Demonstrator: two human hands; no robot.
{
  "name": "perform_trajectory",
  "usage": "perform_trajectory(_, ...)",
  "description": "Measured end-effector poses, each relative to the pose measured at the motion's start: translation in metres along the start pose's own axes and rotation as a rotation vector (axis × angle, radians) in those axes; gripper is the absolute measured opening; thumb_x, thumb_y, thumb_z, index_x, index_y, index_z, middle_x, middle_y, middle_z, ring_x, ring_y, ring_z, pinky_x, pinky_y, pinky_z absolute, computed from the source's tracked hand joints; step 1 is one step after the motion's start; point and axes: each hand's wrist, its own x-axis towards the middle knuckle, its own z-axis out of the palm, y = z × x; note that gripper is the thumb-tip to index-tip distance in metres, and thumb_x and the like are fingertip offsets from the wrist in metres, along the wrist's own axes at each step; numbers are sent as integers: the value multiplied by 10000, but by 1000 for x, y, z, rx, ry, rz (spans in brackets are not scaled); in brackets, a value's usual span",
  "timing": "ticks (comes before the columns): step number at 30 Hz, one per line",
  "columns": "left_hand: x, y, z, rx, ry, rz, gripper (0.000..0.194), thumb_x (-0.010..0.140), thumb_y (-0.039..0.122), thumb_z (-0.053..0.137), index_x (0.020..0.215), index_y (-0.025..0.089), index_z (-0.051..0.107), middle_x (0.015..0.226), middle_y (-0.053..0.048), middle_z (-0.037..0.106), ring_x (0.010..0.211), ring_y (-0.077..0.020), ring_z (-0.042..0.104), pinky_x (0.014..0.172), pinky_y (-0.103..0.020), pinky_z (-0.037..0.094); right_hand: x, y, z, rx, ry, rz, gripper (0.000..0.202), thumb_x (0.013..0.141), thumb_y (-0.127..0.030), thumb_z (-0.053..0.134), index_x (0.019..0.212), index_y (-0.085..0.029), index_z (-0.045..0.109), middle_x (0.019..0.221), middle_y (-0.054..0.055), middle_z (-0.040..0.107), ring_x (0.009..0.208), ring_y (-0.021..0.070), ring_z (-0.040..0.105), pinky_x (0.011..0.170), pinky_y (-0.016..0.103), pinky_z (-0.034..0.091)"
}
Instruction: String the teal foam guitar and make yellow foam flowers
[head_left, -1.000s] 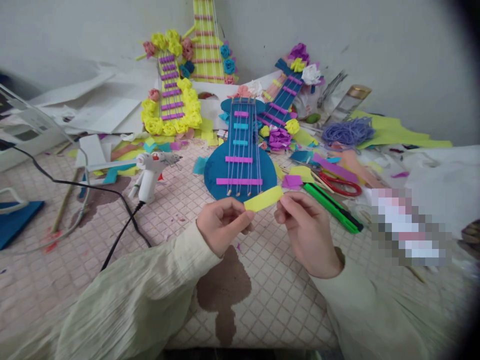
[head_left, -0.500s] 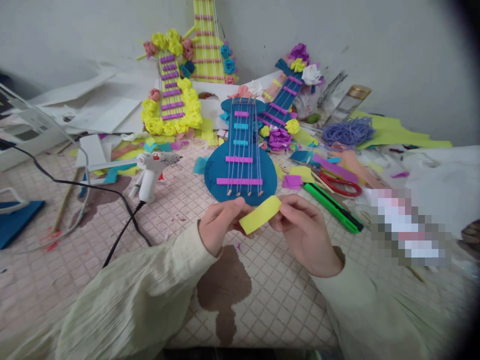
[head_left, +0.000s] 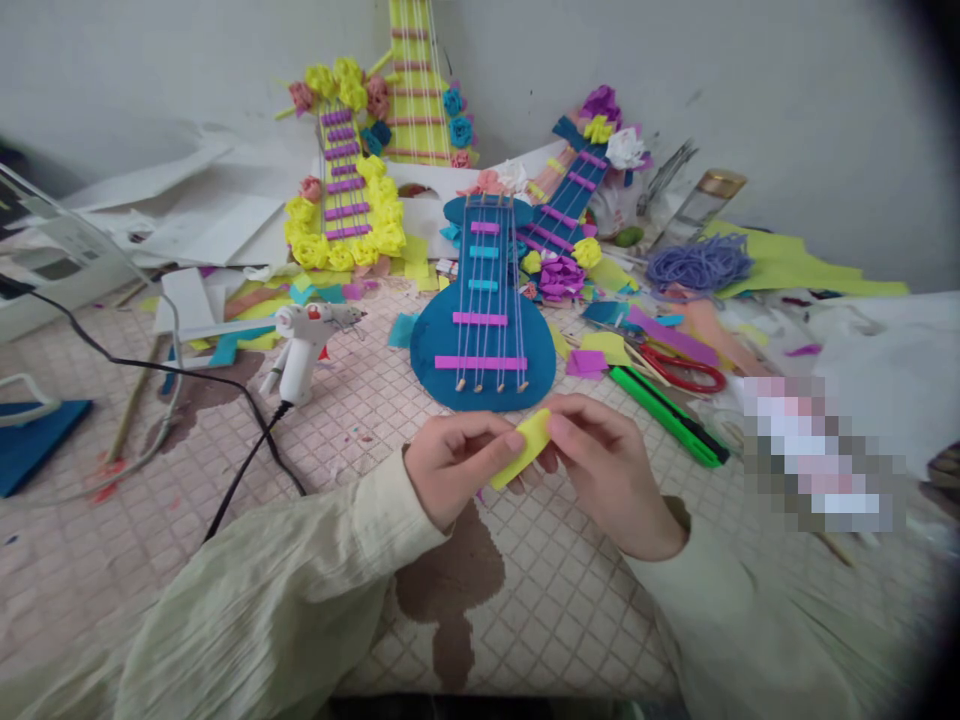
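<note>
Between my two hands is a small strip of yellow paper [head_left: 523, 455], tilted up to the right. My left hand [head_left: 457, 462] pinches its left side, thumb on top. At the strip's upper right end, the thumb and fingers of my right hand [head_left: 611, 470] are closed on it. Just beyond my hands lies a blue paper guitar [head_left: 427, 350] with pale strings and pink and light-blue crossbars. Some of my fingertips are hidden behind the strip.
A white glue gun [head_left: 298, 355] with a black cord stands at left. To the right are a green box cutter [head_left: 667, 415], red-handled scissors [head_left: 686, 372] and purple yarn [head_left: 697, 262]. Behind, a yellow-flowered guitar [head_left: 345, 200] leans among paper scraps.
The yellow strip has come slightly nearer to me and shows a narrower face. My left thumb now lies on it, and my hands are closer together.
</note>
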Motion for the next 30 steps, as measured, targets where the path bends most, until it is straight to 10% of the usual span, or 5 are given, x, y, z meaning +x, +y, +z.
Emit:
perform_trajectory(11, 3, 0, -1, -179, -105, -108, 290, 767, 371, 552, 685, 110, 648, 584, -58, 661, 501, -125, 601, 538, -248, 503, 1, 1, 0, 33, 5, 6, 58, 770, -283, 595, 778, -226, 605, 612, -36, 526, 489, 78, 460, 431, 212, 372)
perform_trajectory(30, 4, -4, 1, 44, 158, -72, 67, 673, 164, 599, 719, 120, 617, 642, -33, 678, 573, -127, 631, 549, -236, 529, 1, -3, 4, -434, 169, -141, 59, 764, -280, 594, 747, -225, 609, 700, -16, 607, 601, 112, 550, 531, 238, 459)
